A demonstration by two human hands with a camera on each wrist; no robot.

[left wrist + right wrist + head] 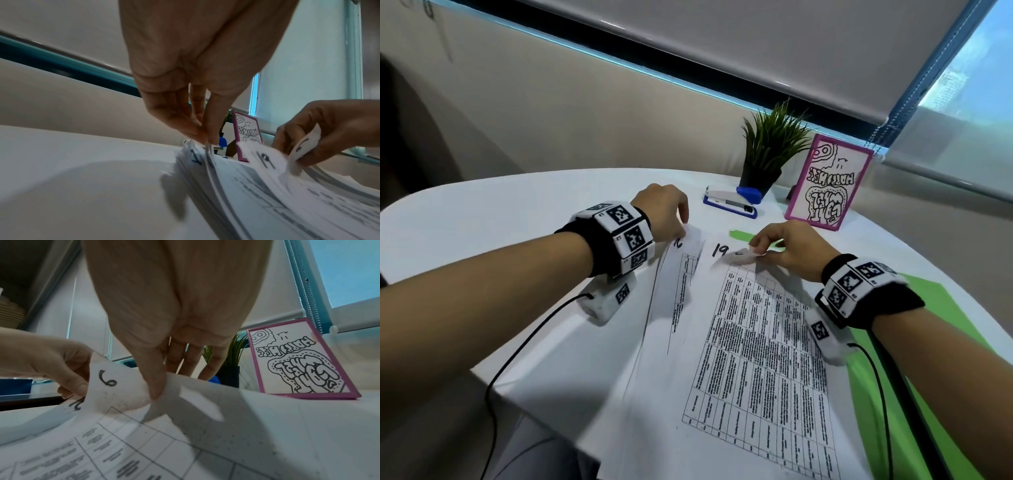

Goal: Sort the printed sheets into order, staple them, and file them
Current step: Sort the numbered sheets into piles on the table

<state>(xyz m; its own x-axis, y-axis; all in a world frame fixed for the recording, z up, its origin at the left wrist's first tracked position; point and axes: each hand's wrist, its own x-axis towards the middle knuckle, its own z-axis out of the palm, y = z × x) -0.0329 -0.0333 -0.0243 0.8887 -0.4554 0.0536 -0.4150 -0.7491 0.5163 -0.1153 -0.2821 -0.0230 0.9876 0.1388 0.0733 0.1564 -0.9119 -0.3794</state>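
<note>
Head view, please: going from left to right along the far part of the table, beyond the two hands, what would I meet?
Stapler → potted plant → pink-framed drawing. The plant stands slightly behind the stapler's right end, and the framed drawing is propped upright to the plant's right.

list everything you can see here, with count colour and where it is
printed sheets: a stack, count unclear, white with black tables and handwritten numbers, on the table in front of the person
stapler: one, blue and white, beyond the sheets
potted plant: one, green in a black pot, behind the stapler
picture frame: one, pink, standing right of the plant
green sheet: count unclear, under and right of the sheets
table: one, white
roller blind: pale, at the window behind
wrist bands: two, black with white marker blocks
left hand: pinches a sheet's top corner
right hand: pinches a curled corner
</note>
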